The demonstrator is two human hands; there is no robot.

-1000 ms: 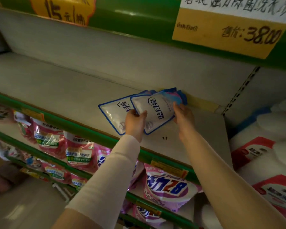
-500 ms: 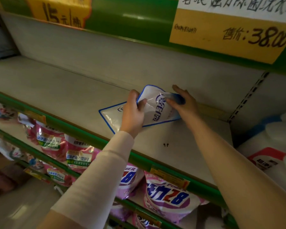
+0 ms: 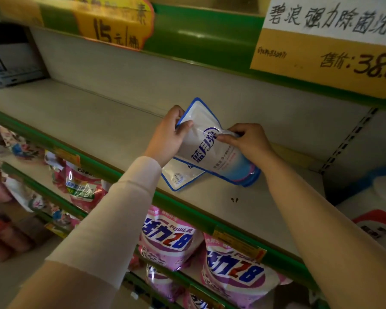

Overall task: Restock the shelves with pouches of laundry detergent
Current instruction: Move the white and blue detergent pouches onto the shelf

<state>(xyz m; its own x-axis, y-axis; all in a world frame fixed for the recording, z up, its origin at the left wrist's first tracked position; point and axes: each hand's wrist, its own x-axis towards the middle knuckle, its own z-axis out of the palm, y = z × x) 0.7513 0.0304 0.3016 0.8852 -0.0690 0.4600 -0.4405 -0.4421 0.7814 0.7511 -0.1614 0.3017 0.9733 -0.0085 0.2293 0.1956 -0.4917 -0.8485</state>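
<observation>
A person's left hand (image 3: 167,139) and right hand (image 3: 247,141) are each gripping a white, blue-edged plastic detergent pouch (image 3: 210,150), holding it tilted over a matching second pouch (image 3: 181,175) lying on the grey, green-lipped metal shelf (image 3: 87,121), with pink detergent bags (image 3: 167,241) sitting below that shelf.
</observation>
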